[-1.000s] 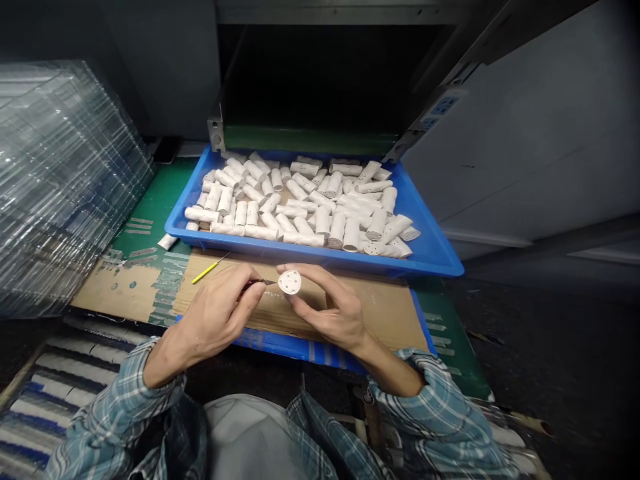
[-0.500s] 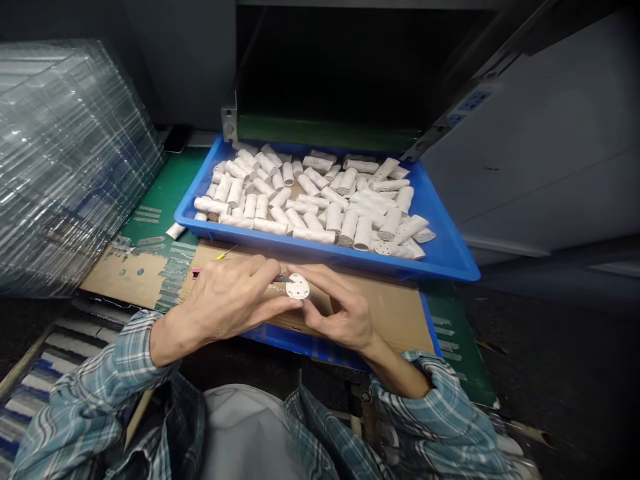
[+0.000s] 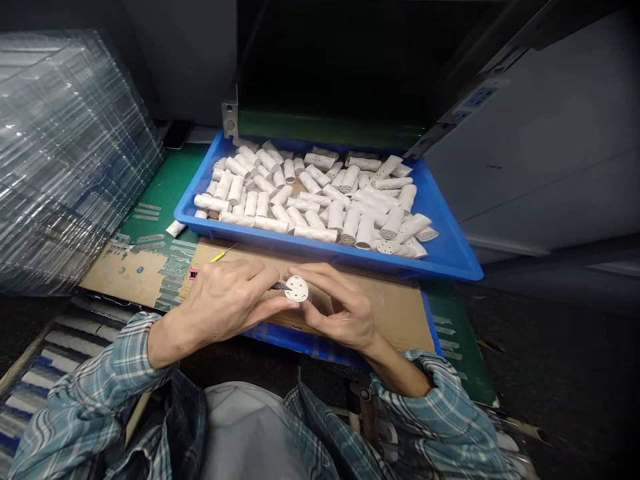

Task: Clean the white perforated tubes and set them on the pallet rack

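Between my hands, a white round piece (image 3: 297, 289) shows a flat face with several small holes toward me. My right hand (image 3: 340, 310) grips it from the right, thumb below and fingers above. My left hand (image 3: 223, 297) is closed on a thin dark pointed tool (image 3: 278, 286), whose tip touches or nearly touches the disc's left edge. Most of that tool is hidden in the fingers, so its kind is unclear. Beyond my hands, several white cylinders (image 3: 320, 200) lie heaped in a blue tray (image 3: 320, 248).
A yellow-handled thin tool (image 3: 219, 256) and a small pink item (image 3: 193, 274) show beside my left hand. One white cylinder (image 3: 175, 229) lies left of the tray. Clear plastic-wrapped goods (image 3: 75, 160) stand at left. A dark phone-like slab (image 3: 177, 135) lies behind.
The dark tip has shifted slightly lower against the disc, and the disc's face has turned a little. Both hands keep nearly the same place.
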Demonstrator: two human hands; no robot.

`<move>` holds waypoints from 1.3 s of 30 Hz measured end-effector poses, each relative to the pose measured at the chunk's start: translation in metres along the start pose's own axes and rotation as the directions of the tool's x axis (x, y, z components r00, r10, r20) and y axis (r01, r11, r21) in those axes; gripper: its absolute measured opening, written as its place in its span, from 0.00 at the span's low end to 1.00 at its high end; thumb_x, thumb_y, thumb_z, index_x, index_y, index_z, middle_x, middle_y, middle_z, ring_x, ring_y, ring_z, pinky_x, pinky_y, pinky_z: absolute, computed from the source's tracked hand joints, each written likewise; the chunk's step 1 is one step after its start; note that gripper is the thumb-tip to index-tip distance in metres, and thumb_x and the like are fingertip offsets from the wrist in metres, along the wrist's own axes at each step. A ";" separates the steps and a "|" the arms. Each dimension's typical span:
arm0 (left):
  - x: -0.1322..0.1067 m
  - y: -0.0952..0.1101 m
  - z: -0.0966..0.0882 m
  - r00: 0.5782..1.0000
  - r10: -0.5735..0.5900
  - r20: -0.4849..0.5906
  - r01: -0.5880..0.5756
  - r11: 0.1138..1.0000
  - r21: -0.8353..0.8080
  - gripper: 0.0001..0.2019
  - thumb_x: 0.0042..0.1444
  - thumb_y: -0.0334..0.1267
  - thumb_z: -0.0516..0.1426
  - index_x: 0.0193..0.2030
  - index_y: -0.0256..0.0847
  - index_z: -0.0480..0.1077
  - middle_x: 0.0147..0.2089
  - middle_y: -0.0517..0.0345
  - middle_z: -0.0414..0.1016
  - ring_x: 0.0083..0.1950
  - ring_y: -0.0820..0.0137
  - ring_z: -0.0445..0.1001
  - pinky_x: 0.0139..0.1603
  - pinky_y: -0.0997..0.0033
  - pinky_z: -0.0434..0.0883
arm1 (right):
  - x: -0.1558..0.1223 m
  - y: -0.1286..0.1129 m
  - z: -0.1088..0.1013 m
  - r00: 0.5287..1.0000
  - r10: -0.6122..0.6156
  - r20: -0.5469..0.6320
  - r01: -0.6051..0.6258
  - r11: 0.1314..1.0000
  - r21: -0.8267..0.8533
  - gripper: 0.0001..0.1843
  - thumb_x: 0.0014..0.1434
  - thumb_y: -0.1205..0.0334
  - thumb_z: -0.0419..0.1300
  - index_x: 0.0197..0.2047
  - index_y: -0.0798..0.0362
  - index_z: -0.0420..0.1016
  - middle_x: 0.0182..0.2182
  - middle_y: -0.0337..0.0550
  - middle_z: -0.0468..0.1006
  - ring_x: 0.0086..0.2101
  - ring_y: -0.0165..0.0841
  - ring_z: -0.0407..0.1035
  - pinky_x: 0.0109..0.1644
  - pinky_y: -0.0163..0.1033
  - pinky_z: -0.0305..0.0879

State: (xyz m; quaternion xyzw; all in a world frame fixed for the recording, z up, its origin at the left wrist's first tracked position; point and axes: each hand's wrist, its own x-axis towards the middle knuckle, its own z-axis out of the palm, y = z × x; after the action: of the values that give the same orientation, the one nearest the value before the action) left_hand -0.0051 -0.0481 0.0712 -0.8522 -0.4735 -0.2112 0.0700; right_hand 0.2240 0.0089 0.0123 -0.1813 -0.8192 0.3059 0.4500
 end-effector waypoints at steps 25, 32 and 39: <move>-0.008 0.001 0.005 0.996 -0.076 0.049 0.078 0.996 -0.048 0.26 0.78 0.57 0.44 0.44 0.40 0.72 0.35 0.55 0.81 0.32 0.65 0.79 0.28 0.65 0.60 | -0.005 0.010 0.004 0.997 0.075 -0.035 -0.070 0.989 0.131 0.23 0.67 0.69 0.67 0.63 0.43 0.78 0.51 0.48 0.85 0.50 0.46 0.79 0.54 0.54 0.79; -0.009 0.006 0.010 0.998 -0.055 0.025 0.055 0.998 -0.016 0.24 0.79 0.52 0.44 0.40 0.41 0.73 0.31 0.57 0.78 0.30 0.64 0.78 0.27 0.62 0.60 | -0.004 0.009 0.005 0.996 0.027 -0.082 -0.023 0.998 0.056 0.24 0.66 0.70 0.68 0.63 0.43 0.78 0.50 0.48 0.84 0.49 0.46 0.79 0.53 0.54 0.79; -0.010 0.013 0.015 0.995 -0.096 -0.009 0.094 0.990 -0.101 0.24 0.79 0.51 0.46 0.39 0.39 0.72 0.31 0.57 0.78 0.30 0.65 0.78 0.28 0.65 0.65 | -0.006 0.010 0.006 0.993 0.013 -0.113 -0.010 0.999 0.031 0.25 0.65 0.71 0.69 0.62 0.43 0.77 0.49 0.48 0.82 0.48 0.45 0.77 0.51 0.53 0.79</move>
State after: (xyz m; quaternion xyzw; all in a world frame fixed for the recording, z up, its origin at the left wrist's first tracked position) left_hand 0.0051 -0.0583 0.0546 -0.8296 -0.5018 -0.2439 0.0203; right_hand 0.2221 0.0107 -0.0006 -0.1961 -0.7865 0.3102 0.4967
